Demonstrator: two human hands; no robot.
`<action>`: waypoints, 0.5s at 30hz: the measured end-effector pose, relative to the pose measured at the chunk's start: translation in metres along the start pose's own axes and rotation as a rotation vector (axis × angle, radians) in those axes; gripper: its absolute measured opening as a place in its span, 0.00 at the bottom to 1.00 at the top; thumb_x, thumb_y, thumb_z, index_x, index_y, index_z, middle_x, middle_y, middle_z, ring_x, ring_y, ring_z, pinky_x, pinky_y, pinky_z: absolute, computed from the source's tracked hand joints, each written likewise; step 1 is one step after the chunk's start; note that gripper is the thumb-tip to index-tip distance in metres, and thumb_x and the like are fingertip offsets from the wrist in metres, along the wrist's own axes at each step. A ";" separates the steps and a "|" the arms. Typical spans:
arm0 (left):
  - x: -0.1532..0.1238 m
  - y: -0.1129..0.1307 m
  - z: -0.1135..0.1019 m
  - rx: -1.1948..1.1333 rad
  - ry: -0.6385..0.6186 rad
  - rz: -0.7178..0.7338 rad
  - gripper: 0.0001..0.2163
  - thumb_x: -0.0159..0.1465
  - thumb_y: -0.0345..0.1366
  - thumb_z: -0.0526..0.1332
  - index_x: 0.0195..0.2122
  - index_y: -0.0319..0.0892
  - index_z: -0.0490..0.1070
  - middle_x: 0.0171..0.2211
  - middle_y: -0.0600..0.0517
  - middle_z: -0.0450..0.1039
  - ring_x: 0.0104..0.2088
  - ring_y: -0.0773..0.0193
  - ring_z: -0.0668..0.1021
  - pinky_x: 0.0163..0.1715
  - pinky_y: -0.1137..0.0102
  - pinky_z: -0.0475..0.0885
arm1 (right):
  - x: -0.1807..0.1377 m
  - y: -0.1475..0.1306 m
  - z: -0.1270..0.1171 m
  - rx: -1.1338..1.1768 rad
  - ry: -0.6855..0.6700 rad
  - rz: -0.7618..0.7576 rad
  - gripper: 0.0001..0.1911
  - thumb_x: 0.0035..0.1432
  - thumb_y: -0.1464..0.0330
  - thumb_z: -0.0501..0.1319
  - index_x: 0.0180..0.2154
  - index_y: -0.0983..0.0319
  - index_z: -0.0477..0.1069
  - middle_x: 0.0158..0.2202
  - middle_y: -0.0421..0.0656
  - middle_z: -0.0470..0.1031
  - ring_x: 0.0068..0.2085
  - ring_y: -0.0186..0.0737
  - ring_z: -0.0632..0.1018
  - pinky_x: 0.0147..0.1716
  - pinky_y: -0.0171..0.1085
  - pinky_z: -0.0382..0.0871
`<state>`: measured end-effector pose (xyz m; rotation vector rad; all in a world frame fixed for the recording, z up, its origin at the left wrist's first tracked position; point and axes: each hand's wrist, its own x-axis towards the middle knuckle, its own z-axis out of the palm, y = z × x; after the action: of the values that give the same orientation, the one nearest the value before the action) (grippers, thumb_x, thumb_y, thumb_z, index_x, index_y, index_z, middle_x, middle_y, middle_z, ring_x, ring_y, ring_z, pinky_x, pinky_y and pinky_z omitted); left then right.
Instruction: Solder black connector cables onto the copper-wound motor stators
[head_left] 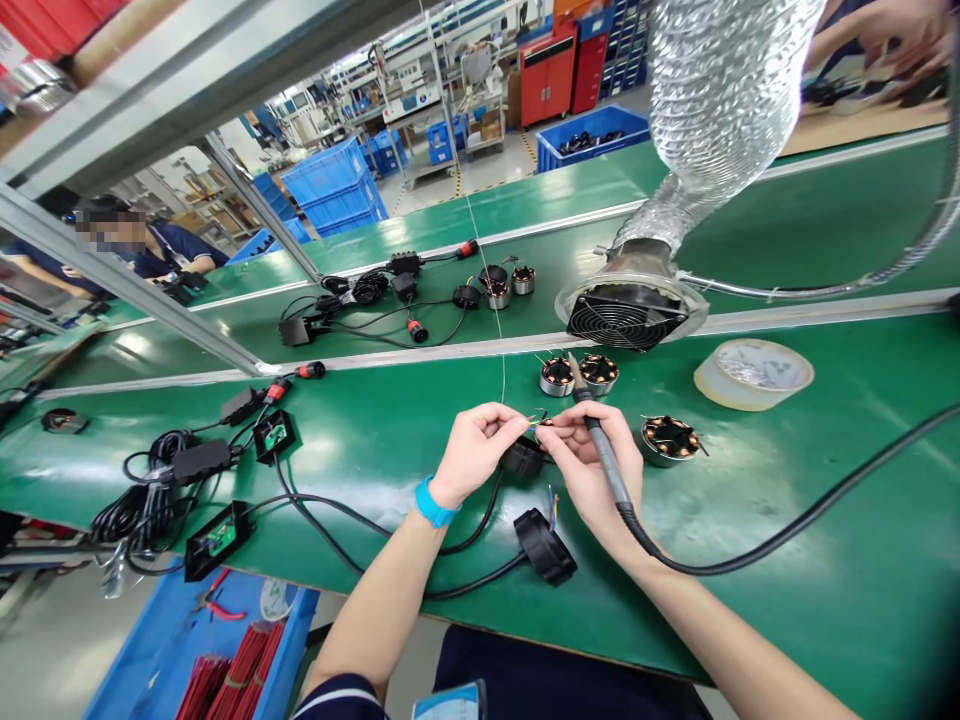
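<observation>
My left hand [480, 450], with a blue wristband, pinches thin coloured wires [534, 424] above a round black housing [523, 457]. A soldering iron [609, 460] lies in my right hand [600, 465], its tip pointing up and away from me. The right thumb and fingertips are closed at the same wires, close to the left fingertips. Just beyond are two motor stators with copper windings [557, 375]; another stator [670, 440] sits to the right. Nearer me lies a second black round housing [545, 545], with coloured wires sticking up and a black cable attached.
Cabled black boxes with green circuit boards [276, 432] lie left on the green bench [420, 420]. A fume fan [630, 315] hangs ahead under a foil duct. A tape roll [754, 375] sits right. A thin strand [503, 365] hangs ahead. Co-workers are across the benches.
</observation>
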<state>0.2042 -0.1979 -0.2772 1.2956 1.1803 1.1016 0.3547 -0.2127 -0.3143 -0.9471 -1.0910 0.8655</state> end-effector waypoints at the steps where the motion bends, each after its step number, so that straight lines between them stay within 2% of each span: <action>1: 0.000 -0.001 0.000 0.008 -0.015 -0.005 0.16 0.60 0.48 0.70 0.33 0.37 0.77 0.31 0.49 0.77 0.32 0.66 0.75 0.35 0.71 0.70 | 0.000 -0.001 -0.001 -0.026 -0.006 -0.025 0.18 0.58 0.61 0.74 0.44 0.58 0.69 0.40 0.43 0.76 0.37 0.43 0.81 0.40 0.43 0.80; 5: -0.002 -0.002 0.000 0.113 -0.109 0.004 0.12 0.63 0.43 0.66 0.33 0.38 0.76 0.31 0.49 0.77 0.33 0.65 0.75 0.35 0.70 0.70 | 0.000 -0.007 -0.005 -0.110 -0.066 -0.195 0.18 0.59 0.64 0.74 0.47 0.57 0.69 0.47 0.46 0.76 0.47 0.49 0.80 0.52 0.53 0.76; 8: -0.006 0.000 0.001 0.315 -0.150 0.056 0.07 0.63 0.37 0.63 0.31 0.40 0.74 0.30 0.51 0.75 0.33 0.64 0.74 0.35 0.69 0.67 | 0.000 -0.008 -0.005 -0.110 -0.136 -0.284 0.14 0.63 0.69 0.70 0.47 0.55 0.69 0.47 0.45 0.75 0.48 0.48 0.80 0.52 0.52 0.75; 11: -0.010 0.003 0.003 0.482 -0.175 0.116 0.09 0.64 0.35 0.61 0.25 0.42 0.69 0.25 0.53 0.69 0.31 0.64 0.70 0.33 0.69 0.63 | 0.000 -0.008 -0.005 -0.149 -0.166 -0.317 0.10 0.65 0.72 0.67 0.45 0.55 0.70 0.44 0.44 0.75 0.47 0.47 0.79 0.50 0.50 0.74; 15: -0.010 0.005 0.004 0.481 -0.197 0.113 0.09 0.64 0.36 0.61 0.26 0.42 0.71 0.26 0.53 0.70 0.32 0.63 0.70 0.34 0.68 0.63 | 0.002 -0.010 -0.008 -0.154 -0.175 -0.342 0.12 0.64 0.73 0.68 0.45 0.55 0.70 0.43 0.43 0.75 0.47 0.48 0.78 0.49 0.49 0.74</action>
<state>0.2075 -0.2086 -0.2726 1.8135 1.2780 0.7667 0.3641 -0.2163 -0.3062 -0.7890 -1.4382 0.5958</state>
